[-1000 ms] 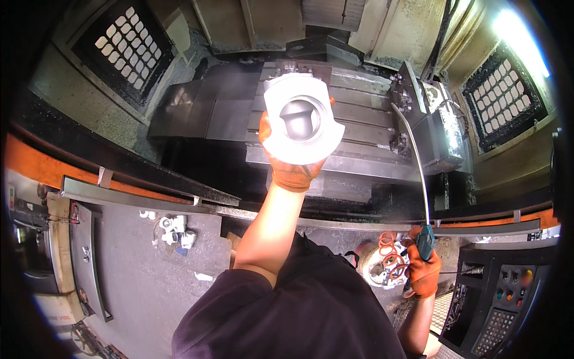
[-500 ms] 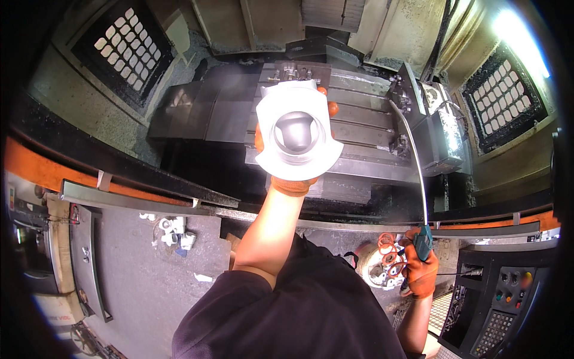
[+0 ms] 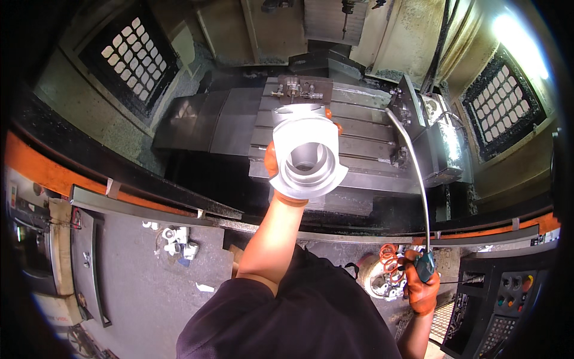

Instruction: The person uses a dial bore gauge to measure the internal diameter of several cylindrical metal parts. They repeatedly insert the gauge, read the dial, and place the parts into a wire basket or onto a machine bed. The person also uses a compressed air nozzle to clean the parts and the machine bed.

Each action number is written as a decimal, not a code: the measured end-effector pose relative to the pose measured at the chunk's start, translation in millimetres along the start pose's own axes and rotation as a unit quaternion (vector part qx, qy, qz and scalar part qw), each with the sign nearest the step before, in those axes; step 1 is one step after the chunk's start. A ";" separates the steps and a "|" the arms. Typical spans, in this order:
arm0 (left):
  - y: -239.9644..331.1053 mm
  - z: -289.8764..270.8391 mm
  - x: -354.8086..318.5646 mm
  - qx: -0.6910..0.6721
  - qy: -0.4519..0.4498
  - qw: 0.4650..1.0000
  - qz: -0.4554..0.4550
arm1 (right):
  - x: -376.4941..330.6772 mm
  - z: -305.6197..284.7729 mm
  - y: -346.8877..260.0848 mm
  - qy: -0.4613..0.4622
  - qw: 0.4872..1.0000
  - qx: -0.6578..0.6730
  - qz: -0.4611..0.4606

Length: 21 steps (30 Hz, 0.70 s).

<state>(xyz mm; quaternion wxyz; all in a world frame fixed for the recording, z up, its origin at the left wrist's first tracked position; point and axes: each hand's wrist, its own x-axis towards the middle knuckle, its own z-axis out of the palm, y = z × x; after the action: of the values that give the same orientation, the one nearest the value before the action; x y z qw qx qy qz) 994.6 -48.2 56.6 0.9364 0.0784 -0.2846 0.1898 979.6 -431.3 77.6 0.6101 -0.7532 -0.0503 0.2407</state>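
My left hand, in an orange glove, is wrapped round a bright whitish metal casting with a round bore and a wide flange. The casting is lifted above the machine table, its bore turned toward me and a second flanged end on its far side. Most of that hand is hidden behind the part. At the lower right my right hand, also in an orange glove, is closed round the dark teal handle of an air blow gun. Its long bent metal tube reaches up over the right end of the table, apart from the casting.
Beneath the casting lies a slotted machine table with a clamping fixture at its back. An upright metal unit stands at its right end. A round container, coiled orange hose and button panel are at lower right; white parts lie lower left.
The casting has come nearer and slightly right, and has tilted so its bore shows deeper and its far end shows. My right hand with the blow gun sits slightly lower in view.
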 end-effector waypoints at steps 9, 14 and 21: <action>20.2 -35.3 -9.5 0.134 0.139 0.980 0.049 | -25.5 -0.8 -31.8 -0.007 0.993 -0.116 0.003; 17.1 -56.9 -16.9 0.154 0.139 0.978 0.007 | -30.8 -3.2 -26.7 -0.046 0.984 -0.166 -0.043; 10.8 -61.0 -22.2 0.108 0.148 0.983 -0.017 | -39.4 5.0 -42.6 -0.122 0.954 -0.238 -0.132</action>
<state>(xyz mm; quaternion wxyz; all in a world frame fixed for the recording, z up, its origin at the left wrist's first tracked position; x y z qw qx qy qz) 1004.1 -29.6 -5.8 0.9571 0.1550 -0.1198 0.2134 952.1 -430.7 128.9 0.4283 -0.8284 -0.2788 0.2292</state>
